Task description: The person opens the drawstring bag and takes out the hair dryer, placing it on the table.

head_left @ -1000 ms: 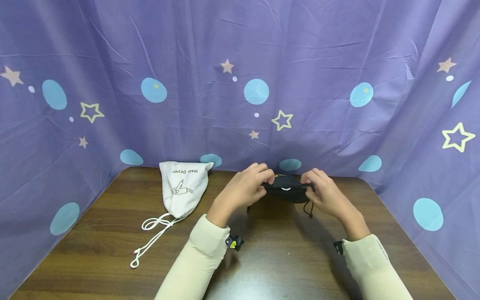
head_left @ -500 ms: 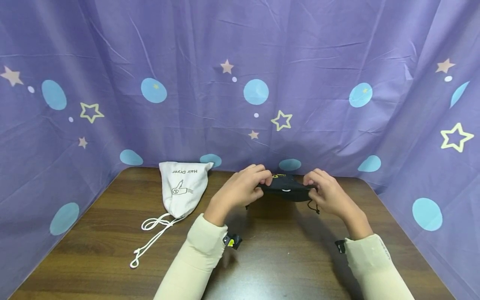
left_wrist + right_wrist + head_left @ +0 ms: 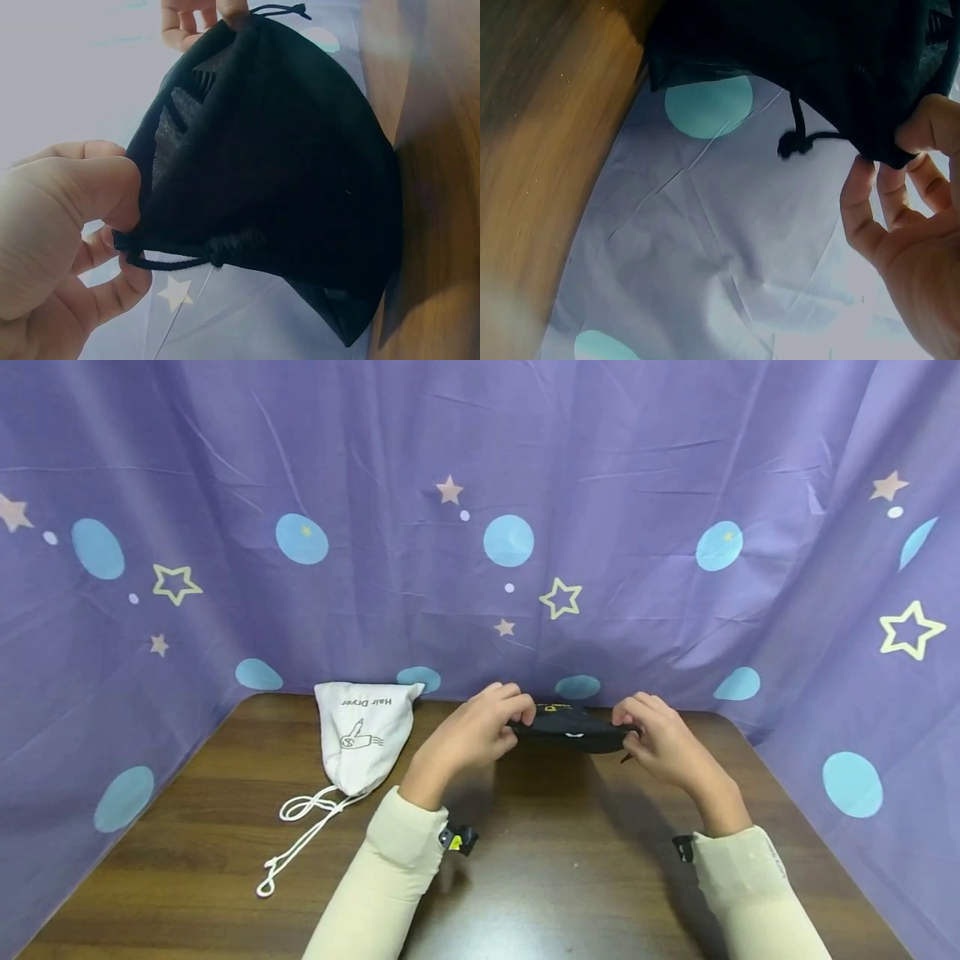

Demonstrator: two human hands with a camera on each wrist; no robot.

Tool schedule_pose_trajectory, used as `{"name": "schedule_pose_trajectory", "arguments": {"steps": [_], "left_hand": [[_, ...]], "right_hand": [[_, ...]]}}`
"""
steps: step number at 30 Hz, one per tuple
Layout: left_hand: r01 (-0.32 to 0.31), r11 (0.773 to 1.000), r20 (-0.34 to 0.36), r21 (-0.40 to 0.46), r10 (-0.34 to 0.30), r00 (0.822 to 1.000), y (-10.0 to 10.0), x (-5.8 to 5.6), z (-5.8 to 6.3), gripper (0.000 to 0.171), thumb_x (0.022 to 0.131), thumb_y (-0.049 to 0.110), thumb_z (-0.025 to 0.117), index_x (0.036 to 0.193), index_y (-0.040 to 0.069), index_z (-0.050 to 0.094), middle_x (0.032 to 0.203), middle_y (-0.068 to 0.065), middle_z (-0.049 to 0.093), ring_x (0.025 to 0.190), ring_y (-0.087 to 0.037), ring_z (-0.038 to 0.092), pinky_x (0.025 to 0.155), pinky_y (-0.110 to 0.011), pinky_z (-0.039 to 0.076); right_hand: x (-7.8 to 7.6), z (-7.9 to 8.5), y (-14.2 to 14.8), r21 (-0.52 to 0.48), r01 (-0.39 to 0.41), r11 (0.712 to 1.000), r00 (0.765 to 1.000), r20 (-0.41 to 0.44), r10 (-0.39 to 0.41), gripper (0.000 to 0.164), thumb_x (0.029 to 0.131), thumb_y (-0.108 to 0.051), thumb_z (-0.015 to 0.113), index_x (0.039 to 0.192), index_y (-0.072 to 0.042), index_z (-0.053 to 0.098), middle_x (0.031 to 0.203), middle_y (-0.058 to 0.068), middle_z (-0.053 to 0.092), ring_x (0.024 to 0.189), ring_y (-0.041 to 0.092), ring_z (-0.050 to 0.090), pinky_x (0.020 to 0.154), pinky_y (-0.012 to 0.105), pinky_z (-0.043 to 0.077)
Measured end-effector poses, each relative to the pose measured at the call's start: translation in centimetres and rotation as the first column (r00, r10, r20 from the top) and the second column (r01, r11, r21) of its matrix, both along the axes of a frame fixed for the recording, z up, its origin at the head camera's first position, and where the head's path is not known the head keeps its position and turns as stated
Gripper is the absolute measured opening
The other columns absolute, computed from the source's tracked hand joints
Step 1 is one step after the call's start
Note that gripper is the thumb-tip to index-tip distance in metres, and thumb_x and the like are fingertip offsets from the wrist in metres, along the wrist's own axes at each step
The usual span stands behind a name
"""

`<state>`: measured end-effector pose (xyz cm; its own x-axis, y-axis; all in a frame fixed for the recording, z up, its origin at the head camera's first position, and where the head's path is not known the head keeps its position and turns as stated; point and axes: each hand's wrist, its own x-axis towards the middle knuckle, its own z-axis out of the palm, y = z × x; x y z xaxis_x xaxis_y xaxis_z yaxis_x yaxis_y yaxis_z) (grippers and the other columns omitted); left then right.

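Note:
Both hands hold a black drawstring bag (image 3: 566,723) at the back of the table, near the curtain. My left hand (image 3: 471,733) pinches one side of its mouth between thumb and fingers. At the opposite side, my right hand (image 3: 667,745) pinches the rim the same way. The left wrist view shows the bag's mouth (image 3: 178,127) spread between the hands, with a dark ribbed piece (image 3: 202,81) just inside; the rest of the contents is hidden. Knotted black cords hang from both sides, such as the drawstring (image 3: 799,139) in the right wrist view.
A white drawstring bag (image 3: 367,739) printed "Hair Dryer" lies at the back left of the wooden table (image 3: 540,868). Its white cords (image 3: 303,843) trail toward the front left. A purple curtain (image 3: 420,577) with stars and dots stands behind and at both sides.
My hands have moved apart, the left one leftward and the right one rightward, drawing the black bag's mouth wider. The white bag stays in its place.

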<state>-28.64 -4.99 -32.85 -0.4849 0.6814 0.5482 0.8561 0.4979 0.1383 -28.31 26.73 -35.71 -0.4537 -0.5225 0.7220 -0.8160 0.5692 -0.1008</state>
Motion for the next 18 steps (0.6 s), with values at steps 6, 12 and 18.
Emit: {"name": "schedule_pose_trajectory", "arguments": {"steps": [6,12,18], "left_hand": [[0.018,1.000,0.023,-0.005,-0.018,1.000,0.02,0.12,-0.14,0.032,0.075,-0.012,0.067,0.094,0.013,0.061,0.090,0.003,0.052,0.089,-0.018,0.050,0.080,-0.030,0.044],[0.016,1.000,0.034,-0.007,-0.016,0.999,-0.09,0.27,-0.20,0.032,0.075,-0.011,0.067,0.095,0.014,0.061,0.090,0.002,0.053,0.088,-0.017,0.051,0.080,-0.030,0.044],[0.006,1.000,0.029,-0.014,-0.006,1.000,-0.22,0.52,0.00,0.035,0.076,-0.010,0.064,0.099,0.015,0.063,0.091,0.001,0.055,0.087,-0.018,0.051,0.078,-0.031,0.044]], "right_hand": [[0.10,0.06,0.08,0.010,0.041,0.999,0.999,-0.010,-0.041,0.041,0.061,0.018,0.061,0.091,-0.009,0.062,0.085,-0.001,0.058,0.079,0.016,0.051,0.071,0.033,0.039],[-0.12,0.01,0.11,0.016,0.037,0.999,0.999,-0.018,-0.036,0.039,0.061,0.017,0.059,0.091,-0.008,0.061,0.084,-0.001,0.056,0.079,0.016,0.050,0.071,0.032,0.039],[-0.12,0.21,0.39,-0.037,-0.036,0.999,0.999,-0.034,0.035,0.035,0.068,0.014,0.055,0.094,-0.008,0.064,0.089,0.000,0.062,0.079,0.019,0.051,0.071,0.028,0.037]]}}
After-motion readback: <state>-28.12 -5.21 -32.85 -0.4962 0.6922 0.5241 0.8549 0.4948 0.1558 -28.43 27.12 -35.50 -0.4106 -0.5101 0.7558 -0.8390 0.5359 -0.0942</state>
